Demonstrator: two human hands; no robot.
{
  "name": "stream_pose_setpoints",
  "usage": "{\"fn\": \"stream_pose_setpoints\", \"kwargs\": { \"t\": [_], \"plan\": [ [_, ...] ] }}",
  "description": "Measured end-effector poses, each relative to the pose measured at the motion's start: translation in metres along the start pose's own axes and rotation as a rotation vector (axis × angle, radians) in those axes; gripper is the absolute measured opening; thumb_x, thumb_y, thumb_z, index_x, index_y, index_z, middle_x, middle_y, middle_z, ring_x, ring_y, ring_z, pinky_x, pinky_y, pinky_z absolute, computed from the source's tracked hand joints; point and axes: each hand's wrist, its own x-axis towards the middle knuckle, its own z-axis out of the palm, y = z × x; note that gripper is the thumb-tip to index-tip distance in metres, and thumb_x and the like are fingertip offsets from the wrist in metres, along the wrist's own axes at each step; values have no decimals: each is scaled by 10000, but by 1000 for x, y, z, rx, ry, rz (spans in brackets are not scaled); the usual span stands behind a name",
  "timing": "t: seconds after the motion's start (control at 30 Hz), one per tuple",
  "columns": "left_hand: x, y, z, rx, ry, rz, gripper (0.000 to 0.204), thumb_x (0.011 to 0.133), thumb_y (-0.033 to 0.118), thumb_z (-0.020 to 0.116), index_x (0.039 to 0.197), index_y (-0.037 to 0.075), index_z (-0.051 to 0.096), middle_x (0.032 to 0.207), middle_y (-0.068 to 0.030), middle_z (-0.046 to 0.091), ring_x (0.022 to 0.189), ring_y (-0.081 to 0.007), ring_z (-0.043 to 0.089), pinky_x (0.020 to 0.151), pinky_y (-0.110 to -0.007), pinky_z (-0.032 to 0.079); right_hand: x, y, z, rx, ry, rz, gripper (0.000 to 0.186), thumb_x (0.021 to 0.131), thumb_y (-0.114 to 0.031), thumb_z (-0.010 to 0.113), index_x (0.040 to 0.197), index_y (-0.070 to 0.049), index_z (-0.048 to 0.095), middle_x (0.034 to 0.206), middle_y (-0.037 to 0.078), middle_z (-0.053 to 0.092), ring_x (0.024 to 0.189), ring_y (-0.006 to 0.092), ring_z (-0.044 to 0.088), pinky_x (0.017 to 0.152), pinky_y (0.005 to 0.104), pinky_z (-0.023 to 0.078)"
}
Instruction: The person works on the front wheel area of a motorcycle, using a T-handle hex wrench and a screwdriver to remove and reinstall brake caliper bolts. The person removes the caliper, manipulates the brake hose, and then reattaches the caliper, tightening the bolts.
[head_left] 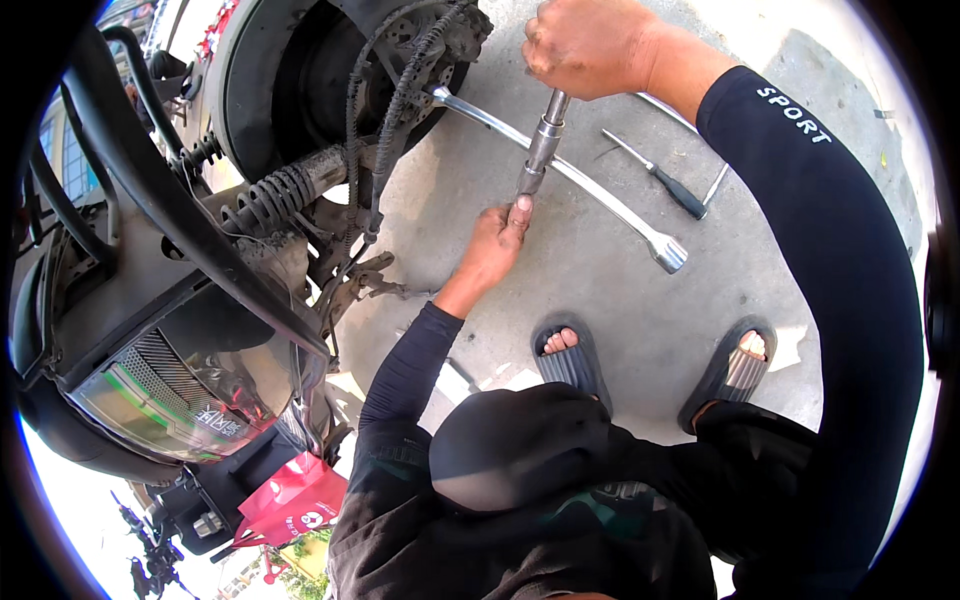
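Observation:
My right hand [588, 50] is closed in a fist round the upper part of a metal socket tool [543, 142], a jointed silver shaft. My left hand [492, 245] wraps the tool's lower end, thumb along it, hiding that end. A long silver socket wrench [607, 193] crosses behind the shaft, one end near the wheel hub and a socket at the other. Whether the two tools touch, I cannot tell. Right of them a black-handled screwdriver [672, 188] lies on the ground, a thin metal rod [716, 184] beside its handle.
On the left stands a vehicle with a black tubular bar [185, 205], a wheel [255, 90], a dusty coil spring [285, 196] and hanging hoses [383, 140]. A red bag [292, 497] hangs at lower left. My sandalled feet [572, 358] rest on grey concrete [640, 320].

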Motion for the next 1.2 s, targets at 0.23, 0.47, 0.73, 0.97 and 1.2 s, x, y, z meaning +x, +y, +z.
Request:
{"fn": "stream_pose_setpoints", "kwargs": {
  "t": [0.23,0.47,0.73,0.97,1.2],
  "plan": [
    [-18,35,-17,165,-53,-202,655,989,657,408,661,90,390,603,16,381,550,-107,390,518,-288,368,-20,13,20,-88,133,-63,198,723,-309,574,602,-161,624,593,55,637,552,242,655,532,398,513],
    [-33,80,-27,390,-108,-417,741,963,725,353,638,62,418,587,-32,409,565,-153,426,556,-343,404,-40,9,48,63,205,55,168,744,-275,602,638,-159,662,654,44,668,597,229,673,557,385,522],
    [-33,103,-39,589,-32,-424,929,916,806,300,695,-51,581,647,-174,553,662,-295,599,700,-459,508,-29,2,48,20,71,273,158,805,-251,689,719,-119,683,729,18,674,752,208,663,737,347,512],
    [-52,88,-32,554,16,-302,787,910,744,469,757,-14,616,653,-133,584,656,-266,620,655,-420,503,-81,-78,17,-111,321,616,548,845,-256,673,1272,50,517,1195,263,604,1138,380,579,1002,426,449],
    [-48,83,-15,681,91,-109,707,931,621,552,848,-72,665,739,-223,654,740,-339,680,731,-464,526,-53,-114,13,1856,-306,1150,543,907,-509,662,1084,-3,582,925,137,615,662,165,596,590,309,468]
  ]
}}
